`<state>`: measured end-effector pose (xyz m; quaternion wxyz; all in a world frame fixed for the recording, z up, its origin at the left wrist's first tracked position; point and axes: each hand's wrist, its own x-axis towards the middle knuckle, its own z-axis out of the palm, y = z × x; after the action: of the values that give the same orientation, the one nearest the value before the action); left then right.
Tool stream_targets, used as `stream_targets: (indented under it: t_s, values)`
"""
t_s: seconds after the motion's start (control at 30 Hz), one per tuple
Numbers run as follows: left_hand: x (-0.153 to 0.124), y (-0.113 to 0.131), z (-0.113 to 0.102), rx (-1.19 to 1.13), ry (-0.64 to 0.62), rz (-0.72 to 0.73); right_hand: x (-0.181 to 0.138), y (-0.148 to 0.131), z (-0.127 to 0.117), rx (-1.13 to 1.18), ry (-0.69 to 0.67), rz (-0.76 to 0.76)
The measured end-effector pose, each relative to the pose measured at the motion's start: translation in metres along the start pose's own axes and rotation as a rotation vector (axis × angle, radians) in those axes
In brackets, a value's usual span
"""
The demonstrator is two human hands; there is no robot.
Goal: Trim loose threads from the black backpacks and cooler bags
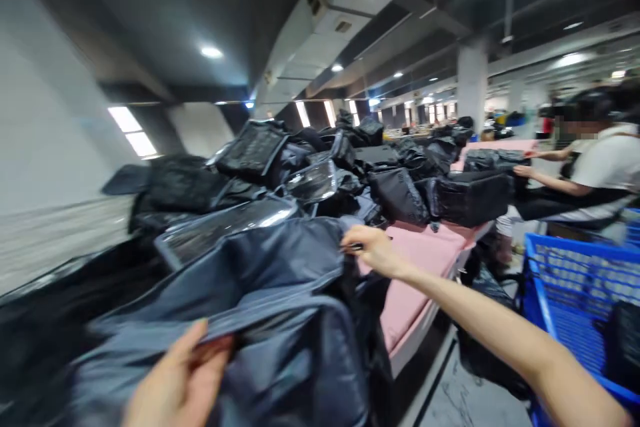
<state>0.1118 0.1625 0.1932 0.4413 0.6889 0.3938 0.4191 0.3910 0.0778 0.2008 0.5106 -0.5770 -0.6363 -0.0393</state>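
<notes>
Holding near rim of dark bag, left hand is pinching fabric between thumb and bent fingers. Bag is lying ahead and right of left hand, long rim slanting away toward right hand. Right hand, nearer far corner, is gripping fabric there, fingers curled tight. Blue crate is standing well right of right hand; pink table is showing just beside right hand; heap of black bags is rising beyond both hands.

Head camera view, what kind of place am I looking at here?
Likely a factory workroom handling bags or cases: there's a big heap of black fabric goods, a long pink-topped worktable beneath part of it, and another person seated farther along with hands at similar goods.
</notes>
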Motion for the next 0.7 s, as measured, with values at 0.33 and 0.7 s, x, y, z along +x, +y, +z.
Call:
stream_targets:
  t_s: [0.33,0.7]
  values:
    - [0.012,0.042,-0.06,0.651,0.102,0.413,-0.032,0.038,-0.037,-0.044,0.044,0.163]
    - [0.013,0.033,-0.011,0.813,-0.032,0.325,0.003,0.062,-0.039,-0.226,0.26,0.197]
